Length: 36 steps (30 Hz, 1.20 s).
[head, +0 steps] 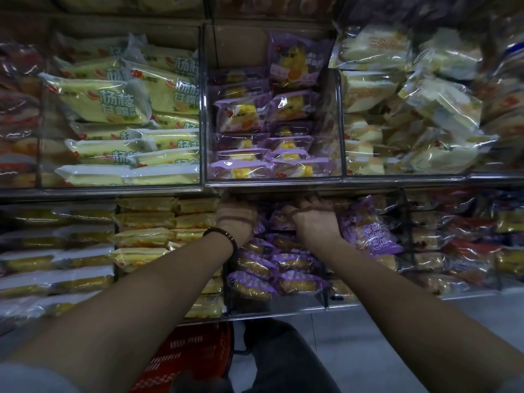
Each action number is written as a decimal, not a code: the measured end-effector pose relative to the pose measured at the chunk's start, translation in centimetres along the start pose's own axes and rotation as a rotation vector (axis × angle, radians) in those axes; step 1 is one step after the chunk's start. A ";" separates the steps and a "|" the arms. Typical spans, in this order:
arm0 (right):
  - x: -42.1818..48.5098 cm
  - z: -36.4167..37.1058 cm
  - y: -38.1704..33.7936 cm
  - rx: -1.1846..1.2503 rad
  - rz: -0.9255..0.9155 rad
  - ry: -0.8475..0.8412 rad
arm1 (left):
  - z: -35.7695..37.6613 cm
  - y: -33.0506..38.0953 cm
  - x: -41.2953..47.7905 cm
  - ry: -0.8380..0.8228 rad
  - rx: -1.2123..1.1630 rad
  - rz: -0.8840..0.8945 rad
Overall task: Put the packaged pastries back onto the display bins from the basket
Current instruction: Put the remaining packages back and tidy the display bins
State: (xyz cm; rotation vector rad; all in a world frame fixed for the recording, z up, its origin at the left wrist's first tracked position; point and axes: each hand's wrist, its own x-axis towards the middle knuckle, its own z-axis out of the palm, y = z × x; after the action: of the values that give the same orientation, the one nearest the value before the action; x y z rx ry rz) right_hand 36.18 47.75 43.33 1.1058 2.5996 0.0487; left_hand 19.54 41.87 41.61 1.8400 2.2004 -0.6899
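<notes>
Both hands, the left hand (236,215) and right hand (313,219), are reaching deep into the lower purple pastry bin (276,303); fingers are hidden, so I cannot tell their grip. Next is probably going back to the red basket (195,353).

hands (278,219) in purple-pastry bin (283,304), red basket (192,353) below

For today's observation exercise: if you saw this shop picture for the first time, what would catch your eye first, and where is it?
Two bare forearms reach up the middle, the left hand and right hand deep in the lower bin of purple-wrapped pastries. Above sits a clear bin of more purple packs, with yellow-green packs on its left. A red basket stands on the floor below.
</notes>
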 end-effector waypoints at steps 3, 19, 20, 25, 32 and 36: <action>0.7 1.0 -0.9 -0.022 0.020 -0.063 | -0.1 0.0 -0.2 -0.003 0.030 0.000; 2.2 5.2 -1.6 0.029 -0.023 -0.195 | 0.3 1.0 0.5 0.022 -0.039 -0.026; 2.2 5.1 -1.6 0.053 -0.034 -0.204 | 0.2 1.0 0.4 0.017 -0.063 -0.031; 1.2 4.1 -1.1 0.124 -0.036 -0.179 | 0.1 0.7 -0.8 0.033 -0.119 0.002; -3.2 1.9 -0.1 0.040 -0.126 -0.097 | 2.5 0.2 -3.0 0.138 -0.149 0.369; -3.5 2.8 -1.1 0.023 -0.108 -0.157 | 3.8 0.8 -3.9 0.087 -0.161 0.311</action>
State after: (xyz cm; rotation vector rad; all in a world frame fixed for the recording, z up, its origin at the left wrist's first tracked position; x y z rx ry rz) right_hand 38.52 44.21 41.48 0.9354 2.5194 -0.0883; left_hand 20.57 36.73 39.79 2.0948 1.8903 -0.3675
